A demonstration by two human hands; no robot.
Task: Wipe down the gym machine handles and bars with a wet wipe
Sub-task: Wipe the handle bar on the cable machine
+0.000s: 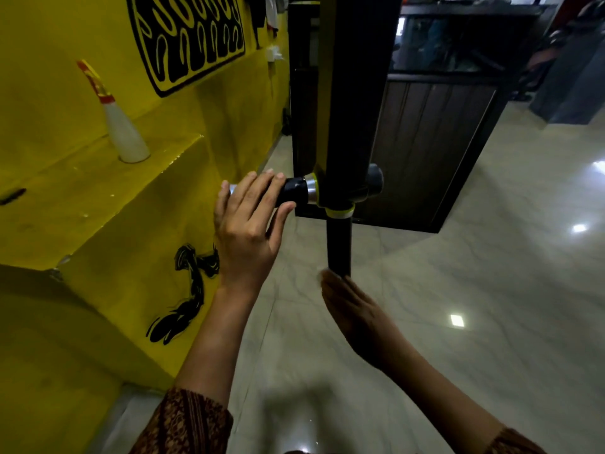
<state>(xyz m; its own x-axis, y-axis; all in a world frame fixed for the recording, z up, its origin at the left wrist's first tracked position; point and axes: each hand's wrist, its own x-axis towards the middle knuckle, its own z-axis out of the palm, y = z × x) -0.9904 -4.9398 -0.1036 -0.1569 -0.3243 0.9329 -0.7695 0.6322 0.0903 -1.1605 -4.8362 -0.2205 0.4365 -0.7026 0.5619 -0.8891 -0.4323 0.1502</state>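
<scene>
A black gym machine post (347, 93) carries a horizontal black handle (294, 191) with a silver and yellow collar, and a vertical black handle (339, 247) hanging below it. My left hand (248, 224) wraps over the horizontal handle, fingers on top and thumb underneath. A pale bit shows by my little finger; I cannot tell whether it is a wipe or the handle's end cap. My right hand (357, 316) is flat and blurred, its fingertips just under the vertical handle's lower end. No wipe is clearly visible in it.
A yellow wall and ledge (98, 198) stand close on the left, with a white bottle (126, 132) on the ledge. A dark wooden cabinet (432, 152) is behind the post. Glossy pale floor tiles (491, 290) spread to the right.
</scene>
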